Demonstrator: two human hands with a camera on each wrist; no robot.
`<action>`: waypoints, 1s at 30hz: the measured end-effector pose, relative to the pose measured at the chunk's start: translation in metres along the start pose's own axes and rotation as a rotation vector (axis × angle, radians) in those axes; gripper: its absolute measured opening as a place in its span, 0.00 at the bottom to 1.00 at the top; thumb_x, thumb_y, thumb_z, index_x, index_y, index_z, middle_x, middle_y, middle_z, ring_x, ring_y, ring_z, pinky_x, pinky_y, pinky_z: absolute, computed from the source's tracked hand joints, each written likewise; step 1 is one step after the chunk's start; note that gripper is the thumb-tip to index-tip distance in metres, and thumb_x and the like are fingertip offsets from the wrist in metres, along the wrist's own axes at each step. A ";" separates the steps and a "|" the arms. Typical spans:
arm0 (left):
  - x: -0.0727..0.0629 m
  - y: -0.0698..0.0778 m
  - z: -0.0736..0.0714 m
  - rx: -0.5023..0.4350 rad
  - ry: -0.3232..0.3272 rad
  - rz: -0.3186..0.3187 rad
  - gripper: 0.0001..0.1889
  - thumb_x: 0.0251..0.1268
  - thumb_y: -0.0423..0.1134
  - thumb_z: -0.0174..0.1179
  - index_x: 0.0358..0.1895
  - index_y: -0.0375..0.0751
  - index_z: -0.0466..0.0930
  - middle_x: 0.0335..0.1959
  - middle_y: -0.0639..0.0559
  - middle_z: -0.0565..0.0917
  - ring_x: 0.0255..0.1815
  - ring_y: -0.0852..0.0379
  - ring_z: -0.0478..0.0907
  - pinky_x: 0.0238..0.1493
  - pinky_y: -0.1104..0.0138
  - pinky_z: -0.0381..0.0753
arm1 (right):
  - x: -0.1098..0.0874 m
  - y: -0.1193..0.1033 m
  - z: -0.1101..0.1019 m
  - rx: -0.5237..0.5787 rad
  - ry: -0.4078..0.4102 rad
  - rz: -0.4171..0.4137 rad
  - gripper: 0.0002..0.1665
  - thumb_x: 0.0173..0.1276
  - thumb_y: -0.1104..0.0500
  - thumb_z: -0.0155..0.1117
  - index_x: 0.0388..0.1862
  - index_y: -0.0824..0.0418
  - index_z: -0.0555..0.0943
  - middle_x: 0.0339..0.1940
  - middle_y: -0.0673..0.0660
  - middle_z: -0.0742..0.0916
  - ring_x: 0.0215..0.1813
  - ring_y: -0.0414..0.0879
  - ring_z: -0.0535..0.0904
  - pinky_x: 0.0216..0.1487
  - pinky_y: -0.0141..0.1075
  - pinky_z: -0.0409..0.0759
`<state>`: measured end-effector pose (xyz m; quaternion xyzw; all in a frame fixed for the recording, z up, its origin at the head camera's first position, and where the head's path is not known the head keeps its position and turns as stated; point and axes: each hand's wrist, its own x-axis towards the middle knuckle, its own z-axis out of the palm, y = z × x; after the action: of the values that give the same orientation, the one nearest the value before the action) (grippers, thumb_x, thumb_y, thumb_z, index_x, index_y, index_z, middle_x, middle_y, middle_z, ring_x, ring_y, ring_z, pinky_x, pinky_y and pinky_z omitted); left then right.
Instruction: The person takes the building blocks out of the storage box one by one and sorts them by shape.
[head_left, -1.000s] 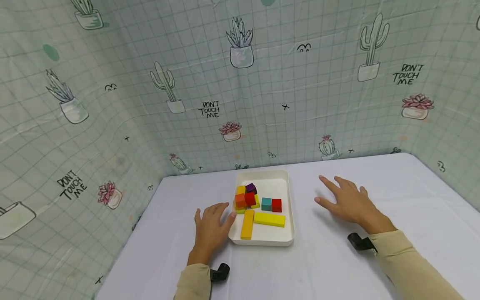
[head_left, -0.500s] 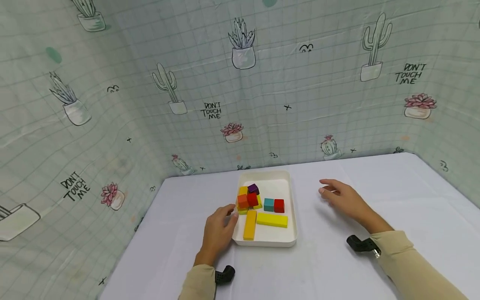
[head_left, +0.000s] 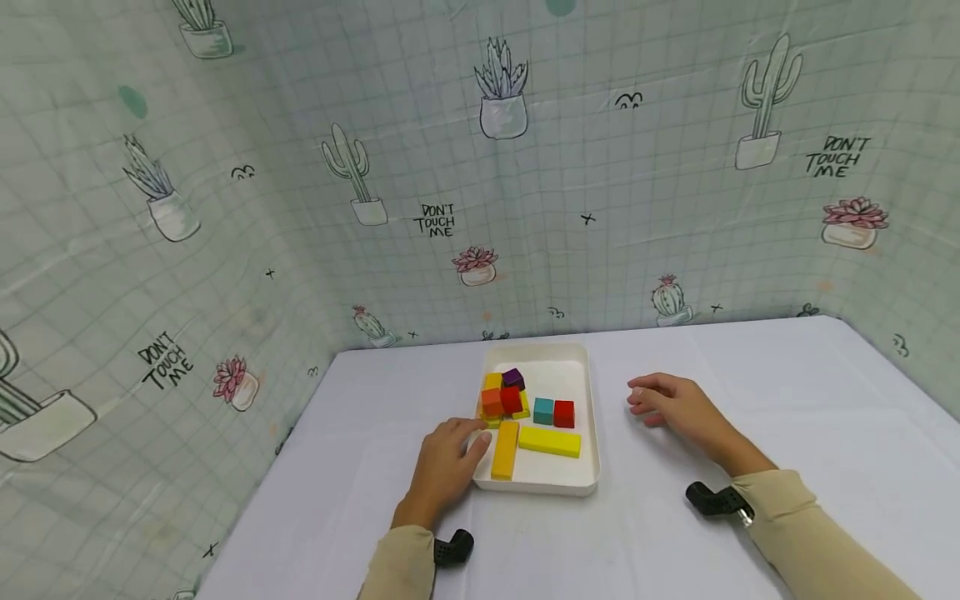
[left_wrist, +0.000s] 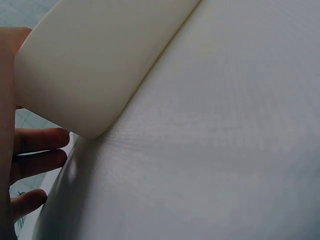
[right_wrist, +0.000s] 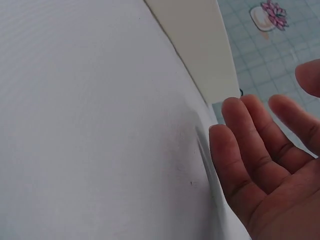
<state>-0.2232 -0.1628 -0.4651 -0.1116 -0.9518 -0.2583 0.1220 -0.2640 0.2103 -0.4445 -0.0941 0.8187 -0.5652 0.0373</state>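
Observation:
A white tray [head_left: 592, 475] stands on the table, holding blocks. My left hand [head_left: 442, 467] is at its left rim, with thumb and forefinger reaching over the edge near an orange-yellow block [head_left: 506, 450]. In the left wrist view three loosely bent fingers [left_wrist: 37, 160] show beside the tray's outer wall [left_wrist: 105, 60]. To the right of the tray, my right hand [head_left: 686, 410] is held apart from it with relaxed fingers and nothing in them. The right wrist view shows its bare palm [right_wrist: 295, 205] and gently bent fingers.
Inside the tray are a yellow block [head_left: 550, 442], a teal cube [head_left: 543, 411], a red cube [head_left: 564, 414], and a cluster with an orange cube [head_left: 492, 403], another red cube [head_left: 511, 400] and a purple cube [head_left: 513, 379]. A patterned curtain [head_left: 585, 167] borders the white tabletop [head_left: 360, 417].
My right hand's spread fingers have come together and relaxed, and it has moved slightly toward the tray. My left hand's fingers have drawn in at the rim. The blocks keep their places.

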 end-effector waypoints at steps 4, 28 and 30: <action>0.001 -0.002 -0.003 0.019 0.004 0.008 0.21 0.76 0.56 0.50 0.57 0.49 0.83 0.55 0.49 0.83 0.59 0.48 0.76 0.64 0.47 0.70 | 0.008 -0.006 0.004 0.042 -0.027 -0.010 0.25 0.78 0.54 0.54 0.65 0.70 0.74 0.53 0.67 0.84 0.51 0.52 0.85 0.48 0.40 0.84; -0.002 0.004 0.001 0.143 0.000 -0.021 0.21 0.76 0.57 0.47 0.55 0.51 0.82 0.58 0.49 0.81 0.62 0.47 0.74 0.68 0.44 0.64 | 0.050 -0.053 0.045 0.024 -0.177 -0.044 0.24 0.75 0.54 0.60 0.61 0.69 0.76 0.60 0.70 0.80 0.57 0.64 0.79 0.50 0.43 0.84; -0.002 0.004 0.001 0.144 0.002 -0.021 0.20 0.76 0.57 0.47 0.55 0.51 0.83 0.58 0.48 0.81 0.62 0.46 0.74 0.68 0.44 0.64 | 0.052 -0.054 0.048 -0.025 -0.192 -0.040 0.24 0.74 0.54 0.61 0.61 0.69 0.77 0.60 0.68 0.81 0.57 0.63 0.79 0.49 0.42 0.84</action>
<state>-0.2202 -0.1591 -0.4641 -0.0922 -0.9689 -0.1907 0.1280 -0.3006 0.1376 -0.4088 -0.1645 0.8162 -0.5441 0.1034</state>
